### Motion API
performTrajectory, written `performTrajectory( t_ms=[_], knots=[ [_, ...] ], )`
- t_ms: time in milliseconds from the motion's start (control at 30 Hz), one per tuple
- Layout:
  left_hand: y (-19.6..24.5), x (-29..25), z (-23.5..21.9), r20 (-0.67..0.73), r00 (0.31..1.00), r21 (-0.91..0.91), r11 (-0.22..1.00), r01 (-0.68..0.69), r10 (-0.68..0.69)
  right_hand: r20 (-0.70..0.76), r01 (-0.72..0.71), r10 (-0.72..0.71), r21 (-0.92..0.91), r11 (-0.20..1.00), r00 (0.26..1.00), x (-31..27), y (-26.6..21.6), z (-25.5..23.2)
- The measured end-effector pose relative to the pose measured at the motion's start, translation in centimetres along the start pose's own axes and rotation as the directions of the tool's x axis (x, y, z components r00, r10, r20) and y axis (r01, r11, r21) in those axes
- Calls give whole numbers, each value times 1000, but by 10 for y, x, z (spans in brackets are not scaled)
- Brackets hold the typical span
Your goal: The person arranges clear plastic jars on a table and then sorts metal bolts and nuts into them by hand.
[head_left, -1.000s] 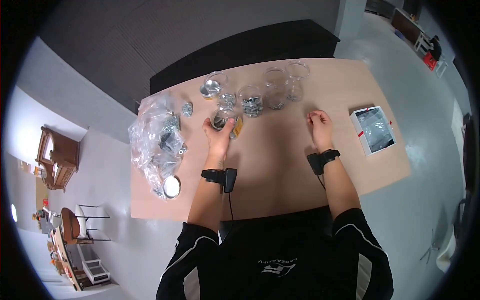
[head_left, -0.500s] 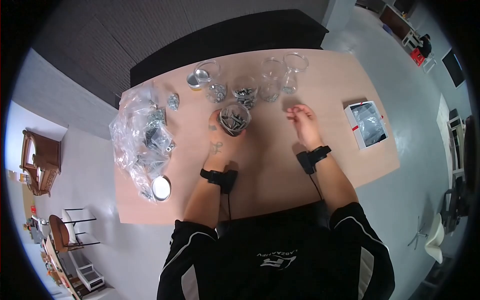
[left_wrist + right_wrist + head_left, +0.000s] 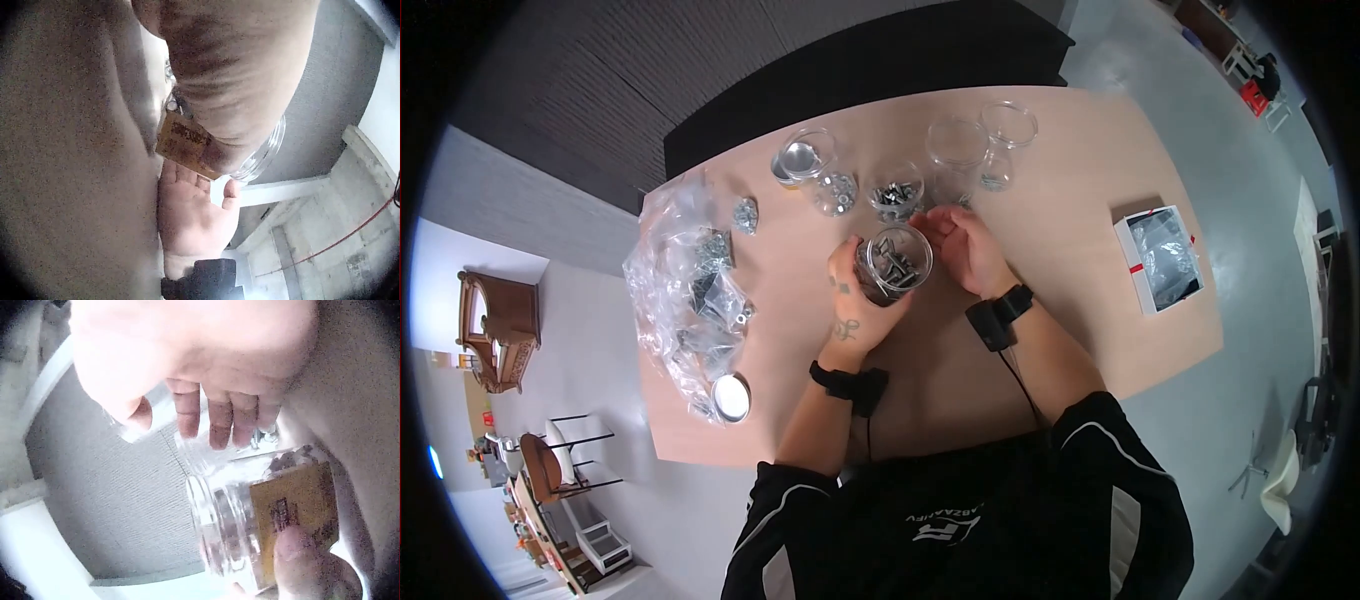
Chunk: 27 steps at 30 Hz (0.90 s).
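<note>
My left hand (image 3: pixel 862 312) grips a clear open jar (image 3: pixel 915 284) from its left side, fingers and thumb round its wall. Inside lie grey metal fasteners (image 3: pixel 892 264) that look like bolts. A yellow-brown label (image 3: pixel 297 494) shows on the jar's side in the right wrist view, with the left thumb pressed over its edge. My right hand (image 3: pixel 972 256) is beside the jar's right side, palm toward it, fingers extended and holding nothing. Just beyond the two hands stands another open jar (image 3: pixel 896 178) with metal fasteners in it.
More clear jars (image 3: pixel 836 195) with small hardware line the back of the table (image 3: pixel 1040 350). A clear plastic bag (image 3: pixel 665 270) with hardware packs covers the left side, near a round lid (image 3: pixel 730 398). A small pack (image 3: pixel 745 215) lies behind; a white box (image 3: pixel 1145 285) sits at right.
The left hand has brought the jar from the left toward the middle, its mouth now facing me more. The right hand has moved left from the bare table to the jar's side, its fingers straightening.
</note>
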<state>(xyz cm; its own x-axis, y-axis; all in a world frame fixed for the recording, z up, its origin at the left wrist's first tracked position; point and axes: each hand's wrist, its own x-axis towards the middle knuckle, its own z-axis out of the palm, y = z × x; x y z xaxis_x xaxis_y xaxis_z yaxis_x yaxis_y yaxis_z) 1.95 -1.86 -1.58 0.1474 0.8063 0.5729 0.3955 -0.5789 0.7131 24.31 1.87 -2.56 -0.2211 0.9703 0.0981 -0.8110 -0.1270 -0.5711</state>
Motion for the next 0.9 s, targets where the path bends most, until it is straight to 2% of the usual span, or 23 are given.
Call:
performTrajectory(
  t_ms=[33,100,133,200,233,300,367,400,467,533,667,733,767,833,900],
  knots=[
    [-4,-2,4,3,1000,-1,1000,5,-5,-7,-8,8,6,1000,1000,0,-2,0],
    [-9,-4,10,-11,1000,-201,980,0,-2,-12,-19,19,14,1000,1000,1,-4,-1],
    [-7,-1,10,-9,1000,-199,980,2,-4,-5,-44,44,12,999,999,0,-4,-1],
    [-3,3,8,-29,987,-125,979,-159,157,1,-70,70,14,997,998,-1,0,0],
    [0,6,6,-26,988,-121,981,-154,152,-5,-100,100,15,995,995,-4,-1,4],
    [7,9,0,43,984,61,982,-177,175,-14,-136,136,21,990,991,-9,-1,13],
    [10,9,-2,75,984,97,981,-169,162,-31,-123,121,-96,988,992,-14,-1,18],
    [11,9,-2,103,982,131,976,-173,160,-31,-129,127,-93,987,991,-12,0,16],
    [15,8,-2,149,978,145,975,-166,145,-125,-197,189,-60,979,974,-11,4,11],
    [16,6,0,208,969,102,982,-158,135,-110,-209,203,-46,977,973,-10,4,8],
    [5,3,4,200,965,97,977,-191,169,-45,-217,216,-19,976,975,-11,4,10],
    [3,1,6,110,978,17,983,-183,180,-66,-240,239,-3,971,969,-13,-1,22],
    [4,-1,8,110,978,23,984,-179,176,-87,-255,255,13,967,963,-15,-3,27],
    [5,-1,13,-44,976,-127,968,-217,213,-82,-291,295,57,955,952,-15,-1,26],
    [6,-2,11,-29,972,-110,966,-236,234,-81,-318,326,102,943,942,-15,0,24]
  ],
)
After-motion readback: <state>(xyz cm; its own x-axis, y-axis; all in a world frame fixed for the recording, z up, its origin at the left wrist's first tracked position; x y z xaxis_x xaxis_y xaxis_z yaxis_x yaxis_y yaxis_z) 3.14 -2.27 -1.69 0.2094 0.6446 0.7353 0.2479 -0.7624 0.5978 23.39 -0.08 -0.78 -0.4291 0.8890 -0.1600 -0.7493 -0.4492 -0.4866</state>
